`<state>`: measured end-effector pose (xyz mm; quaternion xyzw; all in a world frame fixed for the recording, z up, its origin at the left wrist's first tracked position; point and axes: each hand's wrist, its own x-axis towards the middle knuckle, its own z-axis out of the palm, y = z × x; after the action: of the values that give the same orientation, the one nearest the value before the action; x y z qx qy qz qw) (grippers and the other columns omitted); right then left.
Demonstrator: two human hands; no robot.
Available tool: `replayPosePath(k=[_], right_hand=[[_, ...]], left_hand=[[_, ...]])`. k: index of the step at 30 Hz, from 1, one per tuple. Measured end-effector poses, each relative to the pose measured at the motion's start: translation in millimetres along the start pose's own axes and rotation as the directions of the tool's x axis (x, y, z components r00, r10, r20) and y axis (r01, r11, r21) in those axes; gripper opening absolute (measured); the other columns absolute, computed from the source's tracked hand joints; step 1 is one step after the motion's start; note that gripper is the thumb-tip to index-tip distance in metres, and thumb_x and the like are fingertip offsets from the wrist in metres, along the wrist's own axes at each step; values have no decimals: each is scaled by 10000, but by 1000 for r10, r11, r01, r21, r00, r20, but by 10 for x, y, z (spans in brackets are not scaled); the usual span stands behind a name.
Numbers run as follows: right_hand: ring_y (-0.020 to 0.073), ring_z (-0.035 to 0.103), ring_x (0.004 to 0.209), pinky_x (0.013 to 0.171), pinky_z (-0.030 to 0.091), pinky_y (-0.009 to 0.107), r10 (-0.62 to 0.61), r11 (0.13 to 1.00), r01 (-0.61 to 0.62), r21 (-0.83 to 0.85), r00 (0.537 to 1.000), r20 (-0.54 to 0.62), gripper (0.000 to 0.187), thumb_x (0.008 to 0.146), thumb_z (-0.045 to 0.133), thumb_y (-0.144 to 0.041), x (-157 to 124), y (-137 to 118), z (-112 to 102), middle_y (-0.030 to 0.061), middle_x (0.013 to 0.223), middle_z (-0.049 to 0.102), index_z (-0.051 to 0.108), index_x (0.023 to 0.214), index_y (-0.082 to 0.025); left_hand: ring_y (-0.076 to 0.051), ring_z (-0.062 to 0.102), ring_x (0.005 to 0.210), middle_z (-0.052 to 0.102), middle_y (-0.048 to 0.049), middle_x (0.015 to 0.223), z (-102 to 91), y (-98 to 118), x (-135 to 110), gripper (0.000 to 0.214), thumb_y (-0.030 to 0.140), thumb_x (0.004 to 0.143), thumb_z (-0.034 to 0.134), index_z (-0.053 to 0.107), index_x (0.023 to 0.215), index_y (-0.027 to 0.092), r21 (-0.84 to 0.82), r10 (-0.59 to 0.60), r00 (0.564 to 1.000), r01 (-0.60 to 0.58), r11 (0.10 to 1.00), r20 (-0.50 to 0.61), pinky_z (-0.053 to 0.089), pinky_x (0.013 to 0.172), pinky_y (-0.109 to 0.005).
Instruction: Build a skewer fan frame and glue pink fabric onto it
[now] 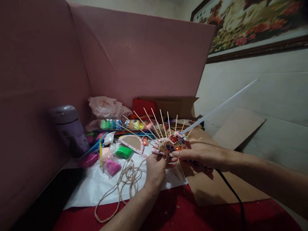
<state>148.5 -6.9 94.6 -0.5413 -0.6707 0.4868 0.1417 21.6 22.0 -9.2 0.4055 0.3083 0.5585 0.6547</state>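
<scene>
My left hand [156, 168] is closed on the lower part of a fan-shaped craft piece [161, 145], with thin wooden sticks [155, 119] spreading out from its twine-like centre. In my right hand [209, 154] is a flower-patterned glue gun [179, 141] with a small orange light showing. A long translucent glue stick [220, 107] juts from its back, up to the right. The gun overlaps the fan piece, and its nozzle tip is hard to make out. Loose jute twine [128, 178] lies in loops left of my left hand.
A lilac bottle [71, 129] stands at the left. Bagged coloured clay [124, 151] and a half-round cardboard piece [132, 143] lie on white paper [81, 195]. Cardboard [223, 190] is under my right arm. A black cord [234, 190] runs over it. Pink panels [141, 54] rise behind.
</scene>
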Motion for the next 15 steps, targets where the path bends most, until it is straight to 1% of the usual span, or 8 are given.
replayPosePath(k=[5, 8, 11, 15], right_hand=[[57, 378, 275, 216, 315, 154, -12, 1000, 12, 19, 1000, -9, 354, 753, 462, -457, 19, 32, -8, -42, 399, 427, 482, 572, -153], [57, 379, 280, 217, 323, 155, -19, 999, 19, 31, 1000, -19, 358, 746, 465, -476, 30, 53, -21, -48, 406, 416, 499, 602, -150], [52, 373, 279, 219, 324, 150, -3, 999, 4, 34, 1000, -30, 372, 742, 466, -484, 23, 61, -33, -50, 409, 405, 488, 583, -148], [49, 357, 279, 221, 327, 148, -4, 995, 7, 98, 999, -39, 326, 742, 486, -453, 2, 61, -30, -59, 402, 402, 493, 615, -153]], left_hand=[[-226, 646, 610, 676, -134, 701, -6, -2, -10, 371, 364, 566, 697, 634, 765, 57, 8, -8, 1000, 8, 1000, 4, 513, 536, -297], [-225, 648, 625, 678, -134, 700, -9, -9, -16, 367, 371, 592, 678, 630, 780, 61, 8, -6, 1000, 6, 1000, 11, 513, 546, -293], [-223, 649, 640, 680, -135, 707, -13, -16, -14, 364, 385, 617, 656, 627, 788, 64, 12, -2, 1000, 2, 1000, 28, 510, 551, -285], [-224, 650, 649, 681, -137, 723, -16, -20, -10, 366, 386, 620, 654, 624, 792, 65, 18, -2, 1000, 2, 1000, 22, 508, 544, -276]])
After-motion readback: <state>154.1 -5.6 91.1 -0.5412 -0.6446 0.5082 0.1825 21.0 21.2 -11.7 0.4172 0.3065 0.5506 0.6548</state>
